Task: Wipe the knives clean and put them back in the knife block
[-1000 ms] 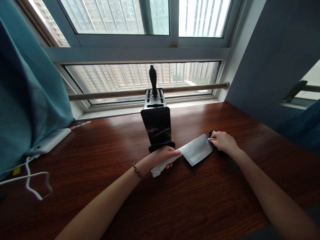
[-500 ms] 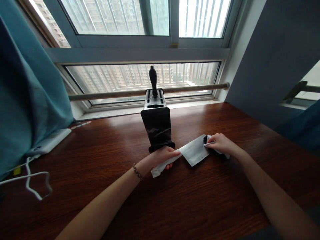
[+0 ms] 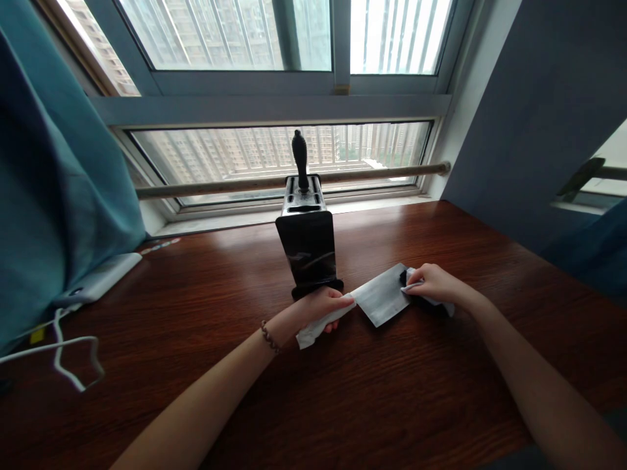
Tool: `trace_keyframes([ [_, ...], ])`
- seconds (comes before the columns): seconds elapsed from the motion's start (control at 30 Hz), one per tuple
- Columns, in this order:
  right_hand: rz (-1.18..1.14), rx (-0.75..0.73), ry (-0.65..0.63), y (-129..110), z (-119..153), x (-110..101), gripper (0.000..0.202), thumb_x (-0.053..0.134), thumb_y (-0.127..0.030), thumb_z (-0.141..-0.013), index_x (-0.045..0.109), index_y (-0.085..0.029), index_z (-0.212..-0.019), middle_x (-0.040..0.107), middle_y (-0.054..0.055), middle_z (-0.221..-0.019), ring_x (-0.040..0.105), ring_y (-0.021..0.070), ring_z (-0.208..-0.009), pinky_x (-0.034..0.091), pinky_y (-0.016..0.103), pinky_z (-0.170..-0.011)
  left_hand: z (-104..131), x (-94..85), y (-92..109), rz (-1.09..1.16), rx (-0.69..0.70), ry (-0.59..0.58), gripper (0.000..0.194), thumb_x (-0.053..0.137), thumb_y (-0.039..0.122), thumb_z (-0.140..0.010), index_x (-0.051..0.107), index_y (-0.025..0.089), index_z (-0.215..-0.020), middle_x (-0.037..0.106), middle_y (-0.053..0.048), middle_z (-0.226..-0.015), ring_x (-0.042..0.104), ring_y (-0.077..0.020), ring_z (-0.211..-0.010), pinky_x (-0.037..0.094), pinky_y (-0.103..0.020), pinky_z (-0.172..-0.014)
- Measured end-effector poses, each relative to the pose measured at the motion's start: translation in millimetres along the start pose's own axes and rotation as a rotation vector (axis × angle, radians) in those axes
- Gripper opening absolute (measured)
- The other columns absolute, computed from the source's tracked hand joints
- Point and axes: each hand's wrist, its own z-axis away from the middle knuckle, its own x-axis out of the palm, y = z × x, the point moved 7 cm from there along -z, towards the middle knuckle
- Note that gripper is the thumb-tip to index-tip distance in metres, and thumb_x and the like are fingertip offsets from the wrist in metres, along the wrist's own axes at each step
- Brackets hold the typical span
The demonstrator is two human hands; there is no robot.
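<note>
My left hand [image 3: 323,310] is wrapped around the white-covered handle [image 3: 308,336] of a cleaver, whose end pokes out below my palm. The broad grey blade [image 3: 382,297] extends to the right, tilted a little above the table. At the blade's far end, my right hand [image 3: 434,284] pinches a crumpled white tissue [image 3: 443,305]. Something black [image 3: 403,277] shows beside these fingers; its kind is unclear. Just beyond my left hand stands a black-fronted knife block [image 3: 308,251] with a slotted metal top. One dark-handled tool [image 3: 300,160] sticks up from it.
The brown wooden table [image 3: 235,398] reaches back to the window sill. At left lie a white power strip [image 3: 102,277] and a looped white cable [image 3: 73,382], beside a teal curtain [image 3: 63,150]. A rail [image 3: 220,187] crosses the window.
My right hand has shifted slightly to the right with the tissue. My left hand and the cleaver stay nearly where they were.
</note>
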Motion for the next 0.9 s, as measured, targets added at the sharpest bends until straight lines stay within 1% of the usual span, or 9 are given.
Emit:
trace_keyframes([
  [0.13,0.23,0.31,0.135,29.7,5.1,-17.7,0.018,0.063,-0.036,-0.076,0.074,-0.025,-0.084,0.07,0.006,-0.087,0.064,0.0258,-0.087,0.043,0.032,-0.069,-4.5,-0.3,-5.4,0.004,-0.005,-0.013,0.047,0.051,0.065,-0.082,0.054,0.018,-0.078,0.056,-0.001,-0.053,0.047,-0.0132,-0.041,0.031,-0.024,-0.04],
  [0.23,0.312,0.347,0.175,30.7,8.0,-21.6,0.02,0.061,-0.034,-0.077,0.074,-0.025,-0.088,0.069,0.007,-0.092,0.064,0.0276,-0.089,0.042,0.033,-0.067,-3.5,-0.5,-4.7,-0.007,-0.005,-0.005,0.048,0.051,0.066,-0.081,0.054,0.018,-0.078,0.055,-0.001,-0.053,0.048,-0.0135,-0.042,0.031,-0.024,-0.04],
  [0.33,0.3,0.229,0.171,15.0,7.7,-17.5,0.019,0.06,-0.03,-0.077,0.074,-0.021,-0.086,0.07,0.007,-0.09,0.063,0.026,-0.086,0.042,0.032,-0.069,2.1,0.7,1.6,-0.005,-0.005,0.005,0.047,0.052,0.066,-0.08,0.053,0.018,-0.076,0.055,-0.001,-0.053,0.047,-0.0128,-0.042,0.031,-0.024,-0.041],
  [0.47,-0.008,-0.114,-0.04,-23.9,7.5,3.8,0.021,0.06,-0.033,-0.079,0.073,-0.016,-0.079,0.069,0.004,-0.078,0.062,0.0198,-0.076,0.043,0.027,-0.068,8.9,3.6,8.4,0.022,-0.024,0.002,0.046,0.054,0.065,-0.079,0.051,0.019,-0.076,0.055,0.0,-0.055,0.048,-0.0121,-0.042,0.035,-0.024,-0.043],
  [0.57,-0.115,-0.209,-0.116,-33.3,8.2,10.6,0.026,0.059,-0.037,-0.079,0.072,-0.015,-0.075,0.067,0.004,-0.075,0.06,0.0195,-0.073,0.042,0.027,-0.065,9.8,4.7,8.7,0.052,-0.027,-0.007,0.048,0.057,0.066,-0.075,0.051,0.019,-0.077,0.056,0.0,-0.056,0.048,-0.013,-0.043,0.036,-0.025,-0.042],
  [0.67,0.036,-0.087,-0.015,-8.0,2.5,3.1,0.026,0.056,-0.037,-0.081,0.073,-0.017,-0.079,0.068,0.006,-0.081,0.062,0.0218,-0.079,0.043,0.029,-0.069,9.2,4.7,8.1,0.063,-0.009,-0.013,0.044,0.057,0.062,-0.077,0.051,0.018,-0.075,0.056,-0.001,-0.055,0.048,-0.0133,-0.041,0.035,-0.025,-0.04],
  [0.73,0.24,0.137,0.126,21.3,0.6,-10.7,0.026,0.054,-0.038,-0.081,0.073,-0.021,-0.085,0.068,0.007,-0.091,0.063,0.0265,-0.085,0.041,0.032,-0.066,8.8,4.4,7.4,0.073,-0.008,-0.014,0.041,0.057,0.059,-0.079,0.052,0.018,-0.074,0.056,-0.001,-0.054,0.048,-0.0134,-0.041,0.035,-0.024,-0.039],
  [0.8,0.322,0.276,0.184,38.7,1.9,-18.6,0.026,0.052,-0.038,-0.082,0.072,-0.022,-0.089,0.069,0.008,-0.093,0.063,0.0291,-0.087,0.039,0.034,-0.063,8.7,4.5,6.4,0.091,-0.021,-0.018,0.037,0.057,0.055,-0.081,0.052,0.018,-0.076,0.056,-0.001,-0.054,0.048,-0.0133,-0.041,0.037,-0.024,-0.04],
  [0.9,0.274,0.214,0.179,29.6,2.5,-16.5,0.023,0.053,-0.032,-0.081,0.072,-0.019,-0.084,0.069,0.009,-0.089,0.063,0.0271,-0.084,0.04,0.033,-0.064,9.6,4.6,6.9,0.1,-0.038,-0.018,0.034,0.057,0.051,-0.083,0.053,0.018,-0.077,0.056,0.0,-0.055,0.048,-0.0129,-0.042,0.037,-0.024,-0.04],
])
